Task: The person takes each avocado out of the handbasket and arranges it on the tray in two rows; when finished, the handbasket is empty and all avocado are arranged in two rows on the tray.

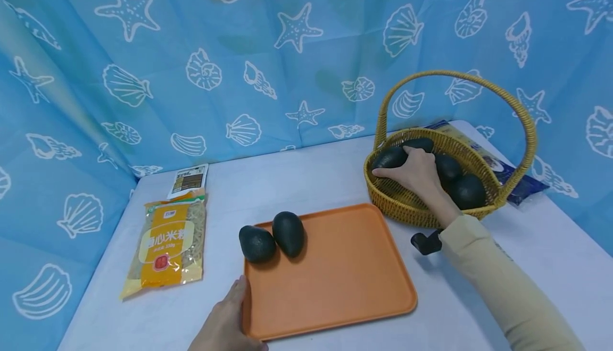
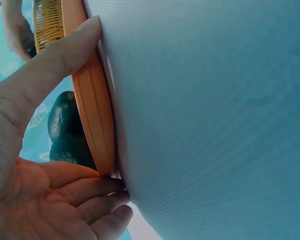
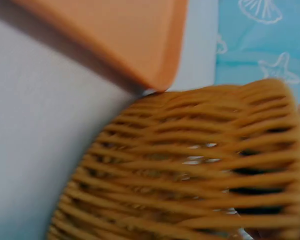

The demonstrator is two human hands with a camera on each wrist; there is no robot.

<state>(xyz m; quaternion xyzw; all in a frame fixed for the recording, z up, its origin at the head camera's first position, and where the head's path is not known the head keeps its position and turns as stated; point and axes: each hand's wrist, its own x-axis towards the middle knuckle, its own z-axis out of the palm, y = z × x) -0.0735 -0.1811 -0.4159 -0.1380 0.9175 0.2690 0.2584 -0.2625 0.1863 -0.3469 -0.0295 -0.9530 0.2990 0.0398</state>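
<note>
Left hand (image 1: pixel 225 319), lowest in the head view, spans the near-left corner of the orange tray (image 1: pixel 335 282), fingers extended along its side, thumb at the near edge. Right hand (image 1: pixel 414 173) is inside the wicker basket (image 1: pixel 397 212), thumb and fingers grasping an avocado (image 1: pixel 389 158) at the basket's left end; the right wrist view does not show this grip. Basket wall stands just beside the tray's far-right corner; its handle (image 1: pixel 522 111) arches high, with a wide gap beneath. Two avocados (image 1: pixel 288 234) occupy the tray's far-left corner; bare tray surface extends right and nearward.
</note>
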